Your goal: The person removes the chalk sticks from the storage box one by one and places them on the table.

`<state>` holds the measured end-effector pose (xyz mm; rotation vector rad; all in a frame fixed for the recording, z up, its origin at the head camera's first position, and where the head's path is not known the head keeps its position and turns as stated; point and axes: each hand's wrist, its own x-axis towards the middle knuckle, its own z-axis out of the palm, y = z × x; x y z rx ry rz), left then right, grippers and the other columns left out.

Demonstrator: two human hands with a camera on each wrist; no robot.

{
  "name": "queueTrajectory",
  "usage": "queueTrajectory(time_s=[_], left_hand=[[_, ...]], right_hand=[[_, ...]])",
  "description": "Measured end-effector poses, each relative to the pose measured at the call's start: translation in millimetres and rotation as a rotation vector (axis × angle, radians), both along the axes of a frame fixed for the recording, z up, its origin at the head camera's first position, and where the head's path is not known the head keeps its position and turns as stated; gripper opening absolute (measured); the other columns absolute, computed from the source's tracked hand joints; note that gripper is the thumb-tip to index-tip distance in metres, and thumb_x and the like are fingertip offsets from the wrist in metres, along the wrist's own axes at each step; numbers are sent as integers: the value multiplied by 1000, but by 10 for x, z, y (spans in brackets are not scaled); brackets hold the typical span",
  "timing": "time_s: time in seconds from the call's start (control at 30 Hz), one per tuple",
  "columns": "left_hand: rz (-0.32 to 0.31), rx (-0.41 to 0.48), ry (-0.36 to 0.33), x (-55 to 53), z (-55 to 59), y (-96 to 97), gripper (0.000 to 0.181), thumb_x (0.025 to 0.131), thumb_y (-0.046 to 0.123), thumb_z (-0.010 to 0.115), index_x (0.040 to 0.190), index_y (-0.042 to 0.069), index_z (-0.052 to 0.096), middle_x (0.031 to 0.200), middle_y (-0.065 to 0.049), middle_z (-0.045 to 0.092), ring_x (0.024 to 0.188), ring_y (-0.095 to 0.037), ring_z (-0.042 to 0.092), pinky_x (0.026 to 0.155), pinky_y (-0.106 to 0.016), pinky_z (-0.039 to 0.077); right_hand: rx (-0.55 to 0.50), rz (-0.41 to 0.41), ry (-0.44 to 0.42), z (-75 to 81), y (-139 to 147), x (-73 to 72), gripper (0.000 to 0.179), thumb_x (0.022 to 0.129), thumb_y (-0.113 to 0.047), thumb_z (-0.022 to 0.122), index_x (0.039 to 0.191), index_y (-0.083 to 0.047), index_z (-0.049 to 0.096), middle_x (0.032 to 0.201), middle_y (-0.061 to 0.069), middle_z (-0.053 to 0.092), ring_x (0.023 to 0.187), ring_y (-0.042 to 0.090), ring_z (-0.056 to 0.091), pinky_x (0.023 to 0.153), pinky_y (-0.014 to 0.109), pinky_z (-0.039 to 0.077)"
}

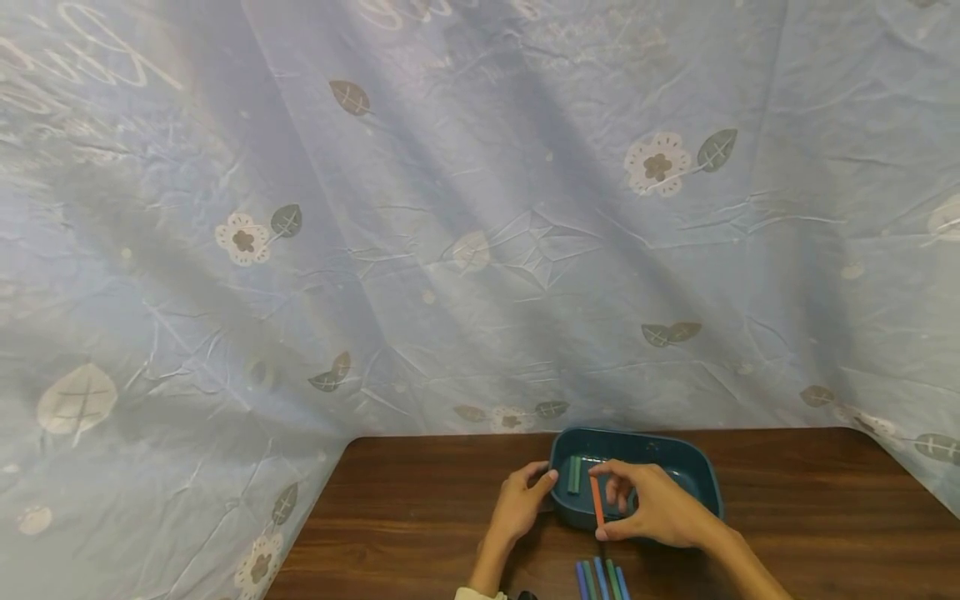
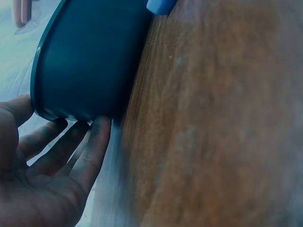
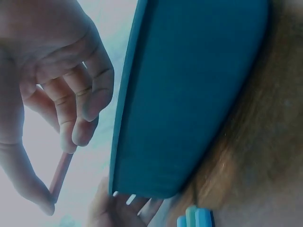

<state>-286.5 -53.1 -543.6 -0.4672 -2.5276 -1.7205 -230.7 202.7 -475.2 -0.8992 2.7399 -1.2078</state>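
Slim blue and green sticks [image 1: 602, 578] front a rounded teal tray [image 1: 630, 448]; the right hand [image 1: 657, 505] pinches a thin orange stick [image 1: 597, 502] at eight o'clock. Uneven pressure could flip it. Left hand [image 1: 519, 502], fingers extended, touches nine.

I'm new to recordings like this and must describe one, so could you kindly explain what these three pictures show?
There is no robot here, only a person's two bare hands. One camera is worn on the head and looks forward and down; the other two sit on the wrists, each looking at that hand's work. On the brown table stands a teal dish with two green sticks inside. Nearer the person lies a row of bluish and green sticks. The left hand touches the dish's end, while the right hand has an orange stick in its grip, between thumb and finger.
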Motion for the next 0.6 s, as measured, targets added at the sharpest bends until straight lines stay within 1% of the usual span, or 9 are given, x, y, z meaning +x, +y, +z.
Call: queueTrajectory(time_s=[0.13, 0.3, 0.47, 0.6], left_hand=[[5, -8, 3, 5, -19, -2, 46, 106, 37, 67, 134, 1, 72, 131, -13, 77, 122, -27, 70, 104, -49, 56], [10, -7, 1, 7, -18, -3, 42, 107, 35, 67, 133, 3, 73, 132, -13, 77, 127, -30, 68, 108, -54, 53], [10, -6, 8, 6, -4, -3, 39, 107, 32, 67, 133, 4, 74, 133, -13, 76, 132, -36, 66, 111, -60, 50], [1, -2, 3, -6, 2, -6, 42, 107, 36, 67, 134, 4, 73, 132, -14, 76, 126, -32, 69, 108, -55, 54]], right_hand=[[-35, 33, 13, -45, 13, 123, 75, 87, -46, 89, 144, -7, 61, 96, -5, 65, 80, 3, 59, 66, 25, 52], [-90, 79, -28, -112, 33, 253, 69, 88, -37, 90, 143, -6, 62, 94, -7, 65, 78, 3, 60, 62, 24, 53], [-83, 104, -47, -158, 64, 341, 69, 87, -34, 91, 142, -4, 62, 92, -10, 64, 78, 0, 58, 63, 23, 52], [-69, 144, -32, -229, 122, 391, 65, 89, -29, 90, 141, 1, 62, 92, -14, 63, 79, -4, 56, 63, 22, 51]])
